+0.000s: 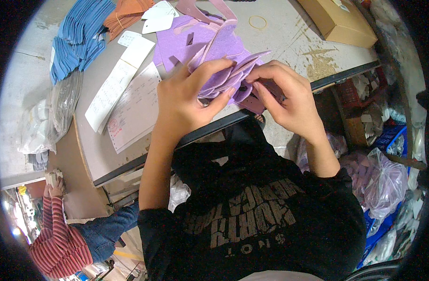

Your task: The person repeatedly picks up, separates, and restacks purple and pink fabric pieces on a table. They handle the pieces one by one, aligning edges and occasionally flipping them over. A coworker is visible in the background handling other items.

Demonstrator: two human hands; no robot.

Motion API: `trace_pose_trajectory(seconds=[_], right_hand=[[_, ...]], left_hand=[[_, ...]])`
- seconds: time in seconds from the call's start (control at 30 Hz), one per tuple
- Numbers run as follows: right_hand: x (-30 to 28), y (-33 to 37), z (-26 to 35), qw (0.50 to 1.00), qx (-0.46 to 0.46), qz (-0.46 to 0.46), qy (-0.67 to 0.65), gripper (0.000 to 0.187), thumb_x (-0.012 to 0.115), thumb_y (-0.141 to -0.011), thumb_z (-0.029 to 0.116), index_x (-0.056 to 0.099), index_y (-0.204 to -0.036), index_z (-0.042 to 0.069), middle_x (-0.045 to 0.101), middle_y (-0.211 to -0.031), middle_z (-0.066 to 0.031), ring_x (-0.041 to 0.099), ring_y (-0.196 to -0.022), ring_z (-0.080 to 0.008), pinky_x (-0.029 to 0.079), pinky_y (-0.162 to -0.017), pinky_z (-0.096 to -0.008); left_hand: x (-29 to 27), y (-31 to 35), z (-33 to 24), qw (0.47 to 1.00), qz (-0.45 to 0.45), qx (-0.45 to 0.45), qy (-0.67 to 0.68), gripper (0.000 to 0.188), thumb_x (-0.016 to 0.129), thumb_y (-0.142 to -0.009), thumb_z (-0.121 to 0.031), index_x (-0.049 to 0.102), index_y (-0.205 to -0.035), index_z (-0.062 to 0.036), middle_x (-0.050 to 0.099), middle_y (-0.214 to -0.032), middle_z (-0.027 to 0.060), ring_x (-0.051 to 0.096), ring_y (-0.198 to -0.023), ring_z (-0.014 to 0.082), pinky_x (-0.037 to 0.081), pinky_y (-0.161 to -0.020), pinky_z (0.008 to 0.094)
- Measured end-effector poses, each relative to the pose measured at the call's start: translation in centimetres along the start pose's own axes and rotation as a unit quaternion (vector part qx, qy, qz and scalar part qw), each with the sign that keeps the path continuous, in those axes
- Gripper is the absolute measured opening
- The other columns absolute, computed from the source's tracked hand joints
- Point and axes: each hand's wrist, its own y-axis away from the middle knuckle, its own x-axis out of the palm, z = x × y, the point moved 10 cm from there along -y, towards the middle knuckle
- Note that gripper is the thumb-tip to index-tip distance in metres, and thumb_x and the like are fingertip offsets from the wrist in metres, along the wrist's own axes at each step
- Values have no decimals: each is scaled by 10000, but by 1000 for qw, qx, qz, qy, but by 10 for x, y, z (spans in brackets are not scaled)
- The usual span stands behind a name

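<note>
A fanned bunch of purple cut pieces, fabric or leather point(224, 75), is held between my two hands above the table's front edge. My left hand point(188, 96) wraps round the bunch from the left, its thumb pressed along the lower side. On the right, my right hand point(282, 93) pinches the edges of the pieces between thumb and forefinger. Behind the bunch, more flat purple pieces point(170, 40) lie on the table, with mauve strap-like pieces point(214, 7) at the far side. The inner edges of the bunch are partly hidden by my fingers.
Paper sheets point(135, 107) and a long white slip point(118, 84) lie left of my hands. Farther left are blue stacked pieces point(81, 37) and orange ones point(125, 16). A rubber band point(257, 22) and cardboard box point(338, 21) are at the far right. A person in striped sleeves point(60, 234) works lower left.
</note>
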Motion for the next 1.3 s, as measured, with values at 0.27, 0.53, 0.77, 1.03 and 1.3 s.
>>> trace_pose_trajectory(seconds=[0.27, 0.53, 0.77, 1.03, 1.3], right_hand=[[6, 17, 2, 990, -37, 103, 88, 215, 753, -882, 63, 697, -1089, 48, 646, -951, -114, 656, -891, -321, 534, -773, -390], [18, 30, 1, 972, -48, 129, 191, 278, 814, -834, 156, 712, -1075, 61, 607, -972, -86, 622, -930, -300, 489, -848, -422], [17, 29, 4, 965, -51, 120, 227, 275, 822, -815, 131, 715, -1059, 65, 616, -992, -81, 629, -947, -283, 487, -839, -412], [17, 30, 0, 964, -40, 137, 225, 248, 781, -838, 174, 682, -1051, 95, 624, -1084, -73, 631, -1042, -283, 487, -879, -419], [22, 30, 2, 938, -118, 110, 306, 286, 762, -801, 162, 664, -1069, 132, 620, -1002, -42, 641, -990, -247, 499, -852, -394]], left_hand=[[-3, -2, 2, 999, -40, 0, 1, 422, 839, -792, -209, 713, -1190, -144, 775, -1063, 53, 737, -853, 286, 590, -736, 380], [-5, -3, 0, 997, -69, 20, 10, 394, 848, -783, -220, 717, -1152, -175, 764, -986, 20, 707, -767, 258, 571, -652, 366], [-3, -2, 3, 997, -70, 8, 14, 412, 856, -778, -233, 720, -1166, -201, 750, -945, 45, 708, -756, 268, 571, -647, 374], [-3, -1, 4, 997, -77, 7, 17, 415, 863, -772, -244, 724, -1161, -205, 741, -926, 55, 698, -737, 276, 568, -644, 383], [-5, -1, 4, 997, -77, 8, 1, 421, 865, -779, -256, 712, -1167, -197, 748, -903, 50, 692, -720, 280, 558, -630, 389]])
